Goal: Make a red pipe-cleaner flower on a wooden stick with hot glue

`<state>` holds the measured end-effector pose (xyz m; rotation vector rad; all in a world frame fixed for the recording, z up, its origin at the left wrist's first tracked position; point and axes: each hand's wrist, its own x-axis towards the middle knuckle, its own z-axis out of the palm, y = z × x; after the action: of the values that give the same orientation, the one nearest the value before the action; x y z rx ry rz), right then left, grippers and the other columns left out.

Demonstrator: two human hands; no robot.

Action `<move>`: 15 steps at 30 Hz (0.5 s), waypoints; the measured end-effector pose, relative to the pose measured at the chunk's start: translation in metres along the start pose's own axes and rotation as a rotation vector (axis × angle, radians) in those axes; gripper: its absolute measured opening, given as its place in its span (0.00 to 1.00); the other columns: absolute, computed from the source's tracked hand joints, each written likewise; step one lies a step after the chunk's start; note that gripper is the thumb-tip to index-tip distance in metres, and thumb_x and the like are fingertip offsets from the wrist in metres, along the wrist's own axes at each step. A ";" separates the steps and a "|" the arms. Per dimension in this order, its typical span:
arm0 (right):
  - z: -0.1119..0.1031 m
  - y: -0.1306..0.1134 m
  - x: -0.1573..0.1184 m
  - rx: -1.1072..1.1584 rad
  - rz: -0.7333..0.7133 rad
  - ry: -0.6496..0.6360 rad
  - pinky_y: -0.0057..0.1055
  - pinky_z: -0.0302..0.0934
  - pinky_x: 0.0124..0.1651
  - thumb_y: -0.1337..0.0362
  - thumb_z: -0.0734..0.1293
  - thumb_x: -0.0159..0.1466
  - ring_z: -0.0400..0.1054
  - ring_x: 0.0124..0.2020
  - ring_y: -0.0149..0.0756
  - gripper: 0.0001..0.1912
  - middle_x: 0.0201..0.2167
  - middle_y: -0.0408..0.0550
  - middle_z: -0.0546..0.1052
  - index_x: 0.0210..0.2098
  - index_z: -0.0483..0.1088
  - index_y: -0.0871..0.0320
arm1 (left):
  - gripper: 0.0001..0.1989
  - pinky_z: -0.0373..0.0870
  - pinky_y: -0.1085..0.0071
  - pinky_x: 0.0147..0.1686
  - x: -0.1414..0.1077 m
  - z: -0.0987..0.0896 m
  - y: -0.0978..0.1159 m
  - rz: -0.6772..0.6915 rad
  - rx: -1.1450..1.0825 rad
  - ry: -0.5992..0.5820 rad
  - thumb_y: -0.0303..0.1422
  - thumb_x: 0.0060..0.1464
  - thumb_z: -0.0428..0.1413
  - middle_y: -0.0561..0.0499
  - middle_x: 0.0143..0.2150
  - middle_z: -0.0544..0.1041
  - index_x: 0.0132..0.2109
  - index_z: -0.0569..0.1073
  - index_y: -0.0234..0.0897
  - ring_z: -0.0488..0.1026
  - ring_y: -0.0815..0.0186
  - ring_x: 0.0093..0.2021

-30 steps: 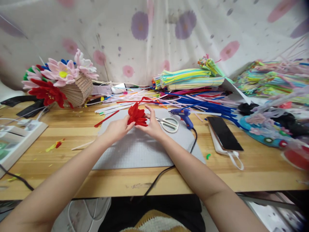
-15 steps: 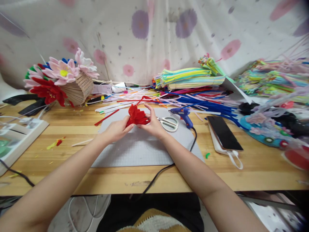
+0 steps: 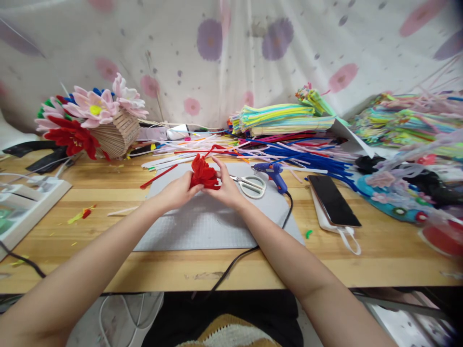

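Note:
A fuzzy red pipe-cleaner flower [image 3: 203,172] is held between both hands above the grey cutting mat [image 3: 202,226]. My left hand [image 3: 181,192] pinches its left side, fingers closed on the petals. From the right, my right hand [image 3: 226,189] grips the flower's lower right edge, with the index finger raised behind it. A red stem-like strip shows just above the flower; whether it joins the flower I cannot tell. Beside my right hand, scissors [image 3: 252,187] with pale handles lie on the mat. A blue glue gun [image 3: 272,174] rests to their right.
Loose pipe cleaners [image 3: 311,161] spread behind the mat, with bundles [image 3: 282,118] at the back. A basket of finished flowers [image 3: 115,132] lies on the left near a power strip [image 3: 32,207]. A phone [image 3: 334,200] and a black cord [image 3: 235,262] are on the right and front.
The flower has turned slightly in my hands, and my right fingers have shifted a little around its right side. The whole view has moved slightly.

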<state>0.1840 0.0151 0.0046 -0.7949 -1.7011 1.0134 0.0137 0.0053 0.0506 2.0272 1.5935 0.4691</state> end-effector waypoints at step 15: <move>0.004 0.000 -0.001 -0.085 0.036 -0.049 0.35 0.62 0.51 0.66 0.70 0.48 0.67 0.47 0.37 0.50 0.56 0.45 0.66 0.64 0.43 0.47 | 0.19 0.64 0.62 0.42 -0.008 0.009 -0.006 0.010 0.405 -0.064 0.41 0.59 0.38 0.38 0.49 0.72 0.52 0.59 0.35 0.72 0.53 0.47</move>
<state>0.1802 0.0130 0.0036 -0.8643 -1.7870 0.9974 0.0122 -0.0036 0.0399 2.3150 1.7476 0.0837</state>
